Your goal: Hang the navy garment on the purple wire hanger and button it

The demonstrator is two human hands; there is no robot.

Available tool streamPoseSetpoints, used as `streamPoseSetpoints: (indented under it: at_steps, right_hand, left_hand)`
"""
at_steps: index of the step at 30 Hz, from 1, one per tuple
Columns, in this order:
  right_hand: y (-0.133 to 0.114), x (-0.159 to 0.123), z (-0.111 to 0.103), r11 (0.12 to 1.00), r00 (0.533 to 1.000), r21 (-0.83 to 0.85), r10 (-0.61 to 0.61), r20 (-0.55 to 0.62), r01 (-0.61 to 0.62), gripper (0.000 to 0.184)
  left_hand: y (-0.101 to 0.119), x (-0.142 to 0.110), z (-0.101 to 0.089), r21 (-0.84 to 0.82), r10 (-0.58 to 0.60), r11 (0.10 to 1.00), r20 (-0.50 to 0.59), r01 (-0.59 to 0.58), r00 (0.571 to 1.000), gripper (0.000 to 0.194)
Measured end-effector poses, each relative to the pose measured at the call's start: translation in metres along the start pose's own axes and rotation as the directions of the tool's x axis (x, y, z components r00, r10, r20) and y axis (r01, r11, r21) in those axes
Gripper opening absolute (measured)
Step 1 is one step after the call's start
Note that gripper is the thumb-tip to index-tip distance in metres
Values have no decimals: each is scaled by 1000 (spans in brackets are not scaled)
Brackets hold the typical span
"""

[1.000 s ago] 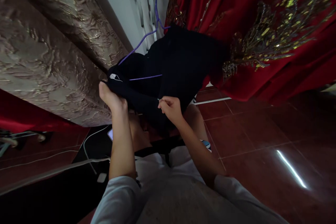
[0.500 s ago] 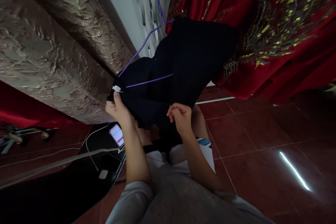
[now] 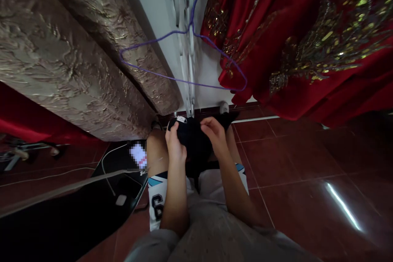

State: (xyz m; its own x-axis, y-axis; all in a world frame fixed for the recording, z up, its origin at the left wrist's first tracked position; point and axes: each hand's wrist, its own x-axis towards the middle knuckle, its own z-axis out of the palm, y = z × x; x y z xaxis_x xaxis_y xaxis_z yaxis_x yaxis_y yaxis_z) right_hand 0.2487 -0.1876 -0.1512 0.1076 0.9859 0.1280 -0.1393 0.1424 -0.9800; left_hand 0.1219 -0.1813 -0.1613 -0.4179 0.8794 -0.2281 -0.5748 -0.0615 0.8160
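Note:
A black garment [image 3: 193, 141] hangs bunched over my lap between both hands, its full shape hidden in folds. My left hand [image 3: 175, 144] is closed on its left edge, thumb on top, just below a white label [image 3: 181, 119]. My right hand [image 3: 215, 136] touches the garment's upper right side with its fingers curled in a pinch; the cloth at the fingertips is hard to make out. Beyond my hands a purple hanger [image 3: 172, 77] hangs bare in front of a white metal rack [image 3: 186, 49].
Embossed beige-gold fabric [image 3: 70, 65] hangs at left, and red cloth with gold sequins [image 3: 307, 61] at right. Beside my left leg a black surface [image 3: 76, 208] carries a lit phone [image 3: 138, 156], a white cable and a charger [image 3: 120, 200]. Red tiles [image 3: 288, 151] cover the floor.
The black garment has come off the purple hanger and moved down toward my lap. My left hand has shifted right with it, closer to my right hand. The hanger now hangs alone.

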Motion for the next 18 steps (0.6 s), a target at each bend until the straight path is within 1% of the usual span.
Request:
streamPoseSetpoints:
  at_steps: [1,2,3,4,5,6,7,8,9,10,11,13,14,15,16,17,18]
  right_hand:
    - [1,0,0,1000,991,5,-5,135,4,32]
    - [1,0,1,1000,961,27,7,276,-15,50]
    - [2,-1,4,997,919,59,27,394,-54,63]
    - [2,-2,8,991,877,86,47,478,-100,70]
    - [3,-2,13,986,847,100,60,529,-132,70]
    - [2,-2,18,986,825,94,64,561,-140,63]
    - [0,-2,23,991,812,63,62,581,-120,52]
    - [-4,-1,27,998,803,4,54,593,-70,40]
    - [-9,1,30,998,793,-64,46,608,-9,29]
    - [-17,4,32,991,777,-125,39,628,51,21]
    - [-27,8,33,979,762,-172,32,647,105,17]
    - [-48,22,28,959,738,-222,23,675,174,17]
    - [-58,32,24,950,734,-238,14,679,201,20]
    - [-67,45,19,936,746,-259,-7,666,239,23]
    - [-74,59,15,911,778,-291,-47,627,290,25]
    - [-79,74,12,874,824,-334,-120,555,352,26]
    - [-80,90,11,835,860,-370,-215,463,408,26]
  left_hand:
    - [2,-4,2,66,52,996,41,-55,998,23]
    - [5,-7,3,140,103,983,99,-117,990,23]
    - [9,-9,3,214,158,958,164,-191,974,24]
    - [14,-11,2,287,223,915,231,-285,947,26]
    - [20,-12,0,351,298,849,299,-395,907,28]
    - [27,-11,-2,398,371,765,368,-506,852,32]
    - [35,-10,-5,424,421,683,438,-595,794,37]
    - [42,-7,-9,429,429,627,505,-650,749,42]
    - [49,-4,-13,416,404,623,554,-662,728,48]
    - [53,1,-18,394,353,664,585,-636,730,52]
    - [56,6,-23,375,286,722,604,-582,744,56]
    - [56,17,-37,374,142,811,620,-450,772,60]
    - [54,24,-45,408,60,823,631,-396,774,58]
    - [51,30,-52,464,-29,808,646,-362,763,52]
    - [48,37,-60,531,-113,769,660,-356,742,42]
    - [46,43,-68,596,-175,710,665,-374,726,34]
    - [45,50,-75,649,-207,641,660,-409,723,30]
